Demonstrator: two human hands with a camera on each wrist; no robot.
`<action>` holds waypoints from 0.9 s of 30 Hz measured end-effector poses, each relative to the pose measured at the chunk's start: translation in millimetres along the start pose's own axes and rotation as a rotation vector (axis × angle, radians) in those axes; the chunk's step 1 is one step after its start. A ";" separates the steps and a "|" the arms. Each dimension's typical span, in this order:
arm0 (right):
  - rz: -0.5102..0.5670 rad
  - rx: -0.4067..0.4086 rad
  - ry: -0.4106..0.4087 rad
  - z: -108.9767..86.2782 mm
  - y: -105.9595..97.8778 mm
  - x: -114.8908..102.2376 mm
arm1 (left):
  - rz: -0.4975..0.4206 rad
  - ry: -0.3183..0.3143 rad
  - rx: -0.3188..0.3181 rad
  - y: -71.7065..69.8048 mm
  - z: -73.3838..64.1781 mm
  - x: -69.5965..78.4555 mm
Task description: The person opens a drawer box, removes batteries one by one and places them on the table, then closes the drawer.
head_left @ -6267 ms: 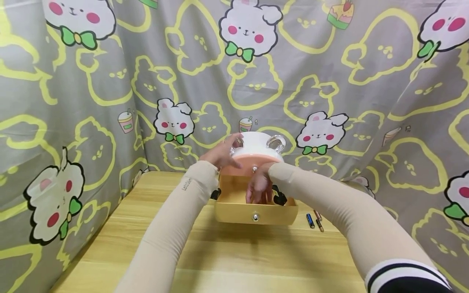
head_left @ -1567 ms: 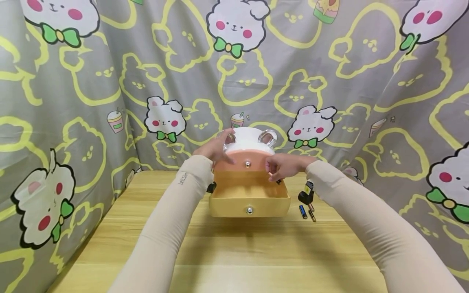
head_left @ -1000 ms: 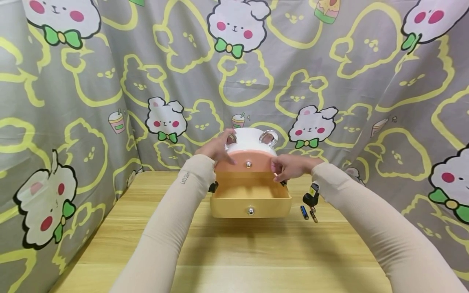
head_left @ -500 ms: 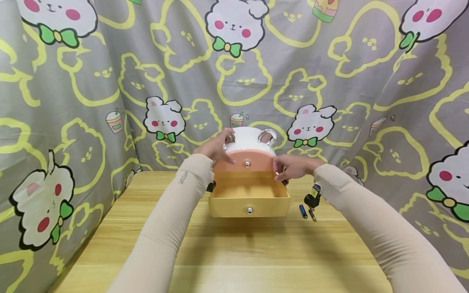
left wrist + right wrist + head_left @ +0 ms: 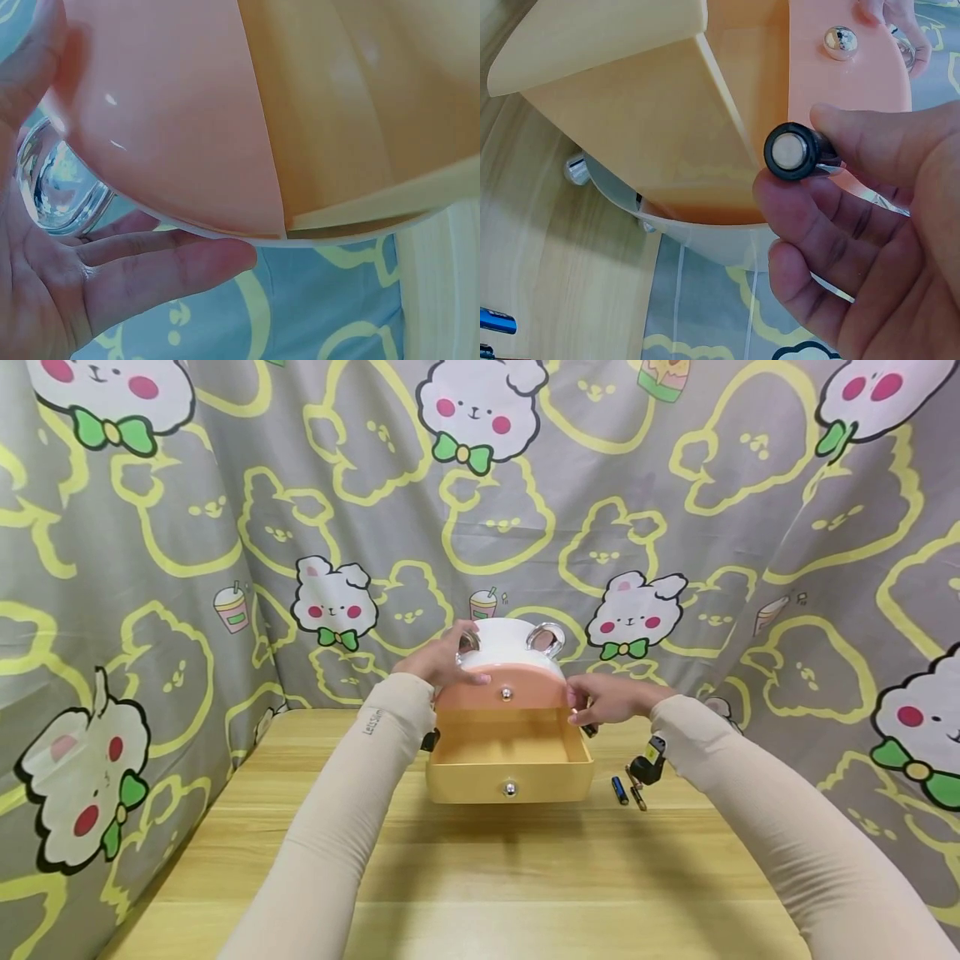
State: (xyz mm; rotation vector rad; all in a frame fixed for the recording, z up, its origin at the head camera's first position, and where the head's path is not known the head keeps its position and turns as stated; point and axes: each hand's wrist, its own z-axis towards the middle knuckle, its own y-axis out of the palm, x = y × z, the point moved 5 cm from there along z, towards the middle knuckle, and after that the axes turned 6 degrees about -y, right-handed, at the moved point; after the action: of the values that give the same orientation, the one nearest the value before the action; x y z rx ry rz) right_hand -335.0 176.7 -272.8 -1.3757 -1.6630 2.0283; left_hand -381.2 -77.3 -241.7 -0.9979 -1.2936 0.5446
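A small drawer box stands mid-table, with a white top (image 5: 504, 637), clear ear-shaped loops and a pink upper drawer front (image 5: 536, 687) with a silver knob. Below it, the yellow lower drawer (image 5: 468, 783) is pulled far out, its visible inside bare. My left hand (image 5: 442, 660) rests at the box's upper left, thumb on the pink front and straight fingers along the side in the left wrist view. By the box's right edge, my right hand (image 5: 617, 697) pinches a battery (image 5: 788, 152) between thumb and forefinger. The battery's flat silver end faces the right wrist camera.
A blue battery (image 5: 619, 790) lies on the wooden table (image 5: 480, 877) right of the drawer, beside a black-and-copper battery (image 5: 638, 798). Black wrist cameras (image 5: 648, 763) hang below the sleeves. A patterned grey curtain (image 5: 510, 527) encloses the back and sides.
Earlier my right hand was down inside the yellow drawer; it now holds the battery outside, beside the box. Over the last second it shifted slightly right. My left hand stays at the box.
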 end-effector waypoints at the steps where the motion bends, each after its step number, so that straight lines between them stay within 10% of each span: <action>1: 0.000 0.003 0.002 -0.8 -0.1 0.3 | -0.003 -0.002 -0.002 0.1 -0.2 0.0; 27: 0.144 0.025 0.087 -21.6 6.1 26.7 | -0.037 0.000 0.004 0.1 0.2 0.2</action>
State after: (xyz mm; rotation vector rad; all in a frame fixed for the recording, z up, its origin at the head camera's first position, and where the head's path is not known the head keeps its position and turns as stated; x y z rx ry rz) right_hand -331.7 206.3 -290.9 -1.5928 -1.5390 2.0245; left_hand -381.3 -77.0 -241.7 -0.9687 -1.3083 0.5189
